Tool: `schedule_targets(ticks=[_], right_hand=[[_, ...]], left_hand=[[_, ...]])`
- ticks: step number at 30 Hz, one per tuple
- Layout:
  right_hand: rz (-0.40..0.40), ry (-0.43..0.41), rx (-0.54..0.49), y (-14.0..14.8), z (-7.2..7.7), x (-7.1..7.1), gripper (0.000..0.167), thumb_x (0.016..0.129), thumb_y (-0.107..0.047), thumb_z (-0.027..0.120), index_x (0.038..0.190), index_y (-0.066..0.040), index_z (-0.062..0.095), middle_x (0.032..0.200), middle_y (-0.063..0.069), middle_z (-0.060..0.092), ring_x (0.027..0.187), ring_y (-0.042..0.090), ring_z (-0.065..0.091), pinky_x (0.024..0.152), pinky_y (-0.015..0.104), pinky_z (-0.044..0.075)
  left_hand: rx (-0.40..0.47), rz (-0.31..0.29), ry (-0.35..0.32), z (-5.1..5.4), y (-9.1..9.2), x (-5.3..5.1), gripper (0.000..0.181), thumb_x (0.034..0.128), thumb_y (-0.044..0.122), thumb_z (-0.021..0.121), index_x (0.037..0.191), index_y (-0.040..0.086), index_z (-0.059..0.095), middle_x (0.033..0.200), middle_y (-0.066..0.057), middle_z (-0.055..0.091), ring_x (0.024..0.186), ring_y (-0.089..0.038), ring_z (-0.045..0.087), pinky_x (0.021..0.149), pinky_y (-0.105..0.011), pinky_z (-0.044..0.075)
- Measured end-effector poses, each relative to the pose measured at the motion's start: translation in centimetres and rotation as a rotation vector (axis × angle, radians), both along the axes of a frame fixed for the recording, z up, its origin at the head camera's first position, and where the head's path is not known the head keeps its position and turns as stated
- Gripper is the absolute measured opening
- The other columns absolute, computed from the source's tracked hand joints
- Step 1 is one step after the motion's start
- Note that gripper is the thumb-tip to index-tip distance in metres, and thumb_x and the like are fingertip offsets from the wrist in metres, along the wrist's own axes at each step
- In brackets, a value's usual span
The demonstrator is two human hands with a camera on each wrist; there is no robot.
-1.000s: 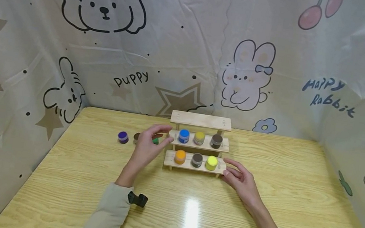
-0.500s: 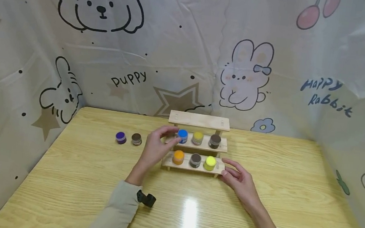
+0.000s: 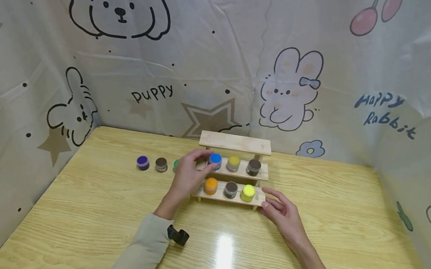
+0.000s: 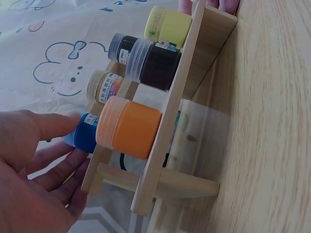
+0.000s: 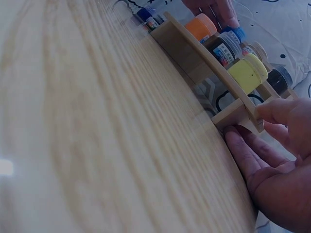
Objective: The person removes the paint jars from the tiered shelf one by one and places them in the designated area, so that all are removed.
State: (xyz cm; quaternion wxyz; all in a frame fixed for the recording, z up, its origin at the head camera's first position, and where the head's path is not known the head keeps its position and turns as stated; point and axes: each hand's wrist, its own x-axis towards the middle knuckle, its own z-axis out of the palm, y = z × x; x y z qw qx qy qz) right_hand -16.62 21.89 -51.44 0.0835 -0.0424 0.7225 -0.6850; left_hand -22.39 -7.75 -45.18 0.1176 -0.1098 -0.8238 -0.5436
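A three-tier wooden rack (image 3: 235,142) stands at the table's back. On its middle tier are blue (image 3: 215,161), dull yellow (image 3: 233,163) and dark (image 3: 254,167) jars; orange (image 3: 210,186), dark (image 3: 230,190) and bright yellow (image 3: 248,193) jars stand on the lowest. My left hand (image 3: 189,174) pinches the blue jar between thumb and fingers, as the left wrist view shows (image 4: 86,133). My right hand (image 3: 286,214) grips the right end of the lowest tier, thumb on its edge and fingers beneath (image 5: 277,160).
On the table (image 3: 105,229) left of the rack stand a purple jar (image 3: 143,162) and a brown-lidded jar (image 3: 161,164). A green jar (image 3: 176,165) is mostly hidden behind my left hand. A printed curtain (image 3: 225,63) hangs behind the table.
My left hand has moved right from the rack's left end to the blue jar, uncovering the brown-lidded jar. My right hand has stayed at the rack's right end.
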Motion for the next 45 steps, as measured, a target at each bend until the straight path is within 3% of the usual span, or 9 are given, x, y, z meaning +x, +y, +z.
schedule_targets(ticks=[5,15,23,28,33,45], right_hand=[[0.002,-0.003,-0.004,0.0,0.0,-0.1,0.050,0.104,-0.016,0.063,0.150,-0.006,0.048,0.138,0.029,0.059,0.115,0.012,0.067,0.097,0.031,0.056],[0.001,-0.004,0.013,-0.1,0.0,-0.2,0.049,0.104,-0.017,0.063,0.150,-0.006,0.049,0.138,0.028,0.059,0.115,0.013,0.067,0.097,0.031,0.056],[-0.005,-0.003,0.013,-0.1,0.0,-0.1,0.049,0.104,-0.016,0.063,0.150,-0.006,0.049,0.137,0.028,0.060,0.115,0.014,0.067,0.097,0.032,0.056],[-0.002,0.000,0.020,0.0,0.2,-0.1,0.049,0.104,-0.016,0.063,0.150,-0.006,0.049,0.137,0.028,0.059,0.115,0.013,0.067,0.097,0.032,0.056],[-0.009,-0.004,0.024,0.0,0.1,-0.1,0.049,0.104,-0.017,0.063,0.150,-0.006,0.049,0.138,0.028,0.059,0.115,0.012,0.067,0.097,0.031,0.056],[-0.012,-0.010,0.021,-0.2,0.2,0.0,0.048,0.104,-0.016,0.063,0.150,-0.006,0.049,0.139,0.028,0.058,0.115,0.011,0.067,0.097,0.031,0.056]], left_hand=[[0.050,-0.019,-0.030,0.0,-0.6,0.2,0.036,0.0932,0.013,0.078,0.126,0.000,0.069,0.128,-0.011,0.067,0.117,-0.027,0.063,0.104,-0.040,0.053],[0.185,-0.075,-0.011,-0.1,-2.8,1.1,0.032,0.0926,0.013,0.079,0.122,0.005,0.071,0.122,-0.011,0.070,0.116,-0.028,0.064,0.107,-0.052,0.049],[0.214,-0.050,-0.003,-0.6,-5.1,2.2,0.032,0.0912,0.016,0.081,0.121,0.007,0.072,0.120,-0.010,0.070,0.112,-0.026,0.066,0.102,-0.054,0.052],[0.229,-0.070,-0.017,-1.0,-6.6,3.0,0.031,0.0920,0.009,0.079,0.121,0.003,0.071,0.119,-0.013,0.068,0.110,-0.029,0.066,0.103,-0.053,0.051],[0.221,-0.078,-0.029,-1.5,-7.7,3.1,0.031,0.0914,0.008,0.079,0.121,0.000,0.070,0.119,-0.017,0.068,0.110,-0.033,0.066,0.102,-0.050,0.053],[0.178,-0.073,-0.186,-3.0,-9.4,2.7,0.035,0.0875,-0.005,0.078,0.120,-0.007,0.068,0.122,-0.024,0.064,0.117,-0.039,0.063,0.100,-0.037,0.055]])
